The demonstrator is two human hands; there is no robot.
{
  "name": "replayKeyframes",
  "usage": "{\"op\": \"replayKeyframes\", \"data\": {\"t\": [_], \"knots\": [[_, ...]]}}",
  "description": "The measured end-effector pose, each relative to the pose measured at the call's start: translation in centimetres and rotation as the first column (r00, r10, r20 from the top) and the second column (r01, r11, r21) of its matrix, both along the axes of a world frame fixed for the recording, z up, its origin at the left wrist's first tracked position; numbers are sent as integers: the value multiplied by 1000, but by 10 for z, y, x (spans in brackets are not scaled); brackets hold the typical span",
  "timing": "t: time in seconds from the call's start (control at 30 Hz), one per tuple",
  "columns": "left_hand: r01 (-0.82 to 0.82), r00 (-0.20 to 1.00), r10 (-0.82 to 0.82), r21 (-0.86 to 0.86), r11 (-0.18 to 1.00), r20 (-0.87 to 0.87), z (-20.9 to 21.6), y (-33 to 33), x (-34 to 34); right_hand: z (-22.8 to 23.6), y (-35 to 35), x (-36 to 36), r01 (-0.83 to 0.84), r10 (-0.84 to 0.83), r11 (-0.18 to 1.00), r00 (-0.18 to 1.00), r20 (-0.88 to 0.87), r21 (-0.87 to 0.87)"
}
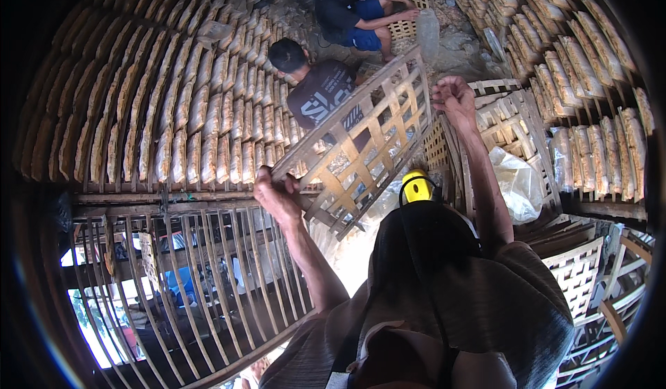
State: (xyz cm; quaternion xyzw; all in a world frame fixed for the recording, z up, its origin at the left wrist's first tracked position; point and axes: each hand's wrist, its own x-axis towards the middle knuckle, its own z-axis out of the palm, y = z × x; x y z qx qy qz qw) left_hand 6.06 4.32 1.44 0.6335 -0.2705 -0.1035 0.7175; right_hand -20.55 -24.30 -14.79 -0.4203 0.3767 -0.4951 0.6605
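Note:
A woven bamboo tray (pixel 374 122) with an open lattice is raised at a slant in front of me, its right end higher. My left hand (pixel 279 196) is closed around its lower left corner. At the upper right end, my right hand (pixel 452 99) has its fingers curled in a pinch at the tray's edge. Through the lattice gaps parts of what lies behind show. A yellow object with a black strap (pixel 417 186) is just below the tray, near my head covering.
Slatted racks (pixel 159 111) of pale brown slabs rise on the left; similar rows (pixel 576 63) stand at right. One person (pixel 319 91) sits behind the tray, another (pixel 361 14) farther back. More bamboo trays (pixel 506 118) and a clear plastic bag (pixel 515 184) are beside my right arm.

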Motion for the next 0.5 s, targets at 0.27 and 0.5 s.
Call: {"op": "replayKeyframes", "data": {"t": [0.27,0.5], "knots": [[-198,977,174,-230,953,-121,4,6,11,-80,36,26,223,-213,871,974,-72,438],[-57,996,31,-325,944,-83,-22,0,2,-56,-4,59,113,-356,841,853,383,530]]}}
